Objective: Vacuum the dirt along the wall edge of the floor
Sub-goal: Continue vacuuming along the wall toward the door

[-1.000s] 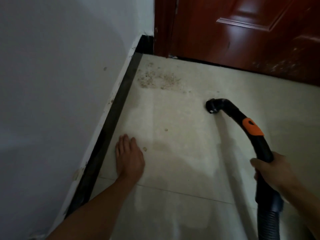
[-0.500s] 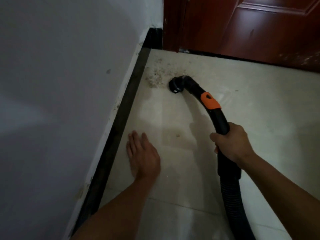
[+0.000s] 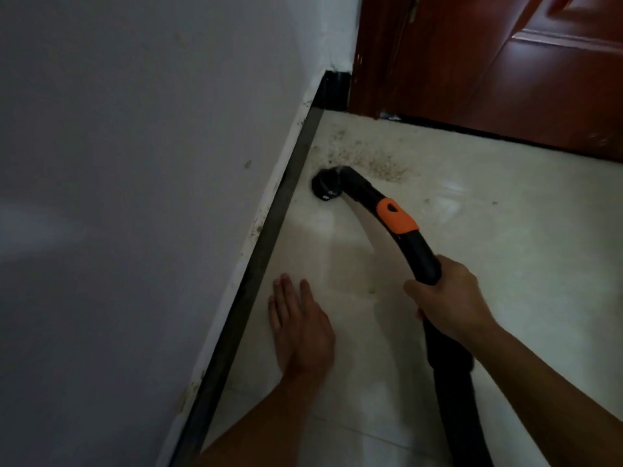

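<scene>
Right hand is wrapping its fingers round the wand. Left hand is lying flat on the floor, fingers straight and near together. Ahead of them the nozzle is resting beside the skirting, just short of the dirt, which appears to be lying largely uncollected in the corner. Nozzle mouth is facing down, hidden; hose is running off-frame.
</scene>
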`<move>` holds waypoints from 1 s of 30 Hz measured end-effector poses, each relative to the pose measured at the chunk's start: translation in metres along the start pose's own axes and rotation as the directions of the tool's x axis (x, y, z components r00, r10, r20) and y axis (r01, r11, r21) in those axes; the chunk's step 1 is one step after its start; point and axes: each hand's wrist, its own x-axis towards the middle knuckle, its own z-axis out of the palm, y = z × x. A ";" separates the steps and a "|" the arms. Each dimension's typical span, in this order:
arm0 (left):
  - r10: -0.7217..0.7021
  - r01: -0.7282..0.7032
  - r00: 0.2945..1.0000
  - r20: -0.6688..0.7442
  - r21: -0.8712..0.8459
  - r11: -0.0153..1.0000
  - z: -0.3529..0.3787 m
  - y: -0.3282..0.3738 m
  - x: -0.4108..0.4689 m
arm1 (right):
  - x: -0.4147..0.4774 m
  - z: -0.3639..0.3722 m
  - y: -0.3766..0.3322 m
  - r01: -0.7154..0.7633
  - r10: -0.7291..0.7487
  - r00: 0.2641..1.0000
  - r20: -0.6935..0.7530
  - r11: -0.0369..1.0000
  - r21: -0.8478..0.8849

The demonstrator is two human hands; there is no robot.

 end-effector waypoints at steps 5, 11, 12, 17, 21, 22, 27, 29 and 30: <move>0.004 -0.004 1.000 -0.003 -0.010 1.000 -0.004 0.001 -0.001 | -0.030 -0.071 0.065 -0.182 0.183 0.973 -0.137 0.983 0.021; -0.001 0.001 1.000 -0.008 -0.021 1.000 -0.002 0.001 -0.001 | -0.024 -0.078 0.080 -0.231 0.247 0.948 -0.201 0.968 0.099; -0.001 0.001 1.000 -0.013 -0.021 1.000 -0.001 0.000 -0.001 | -0.019 -0.072 0.077 -0.225 0.245 0.949 -0.197 0.967 0.118; 0.001 -0.001 1.000 -0.021 0.000 1.000 0.000 0.000 -0.002 | 0.007 -0.041 0.053 -0.144 0.168 0.970 -0.175 0.980 0.140; 0.006 -0.007 0.999 -0.034 -0.009 1.000 0.001 0.001 -0.003 | 0.022 -0.022 0.030 -0.085 0.100 0.985 -0.141 0.990 0.115; 0.008 -0.008 0.999 -0.031 -0.008 1.000 0.001 0.000 -0.003 | 0.025 -0.017 0.024 -0.070 0.083 0.987 -0.134 0.992 0.102; 0.005 -0.005 1.000 -0.028 -0.008 1.000 0.003 -0.001 -0.002 | 0.039 0.011 -0.006 -0.001 0.005 0.997 -0.083 0.999 0.045; 0.007 -0.007 0.999 -0.031 -0.010 1.000 0.004 -0.001 -0.001 | 0.043 0.023 -0.020 0.027 -0.025 0.997 -0.066 0.999 0.018; 0.009 -0.009 0.999 -0.031 -0.012 1.000 0.004 -0.001 -0.001 | 0.045 0.029 -0.027 0.043 -0.042 0.998 -0.056 0.999 0.008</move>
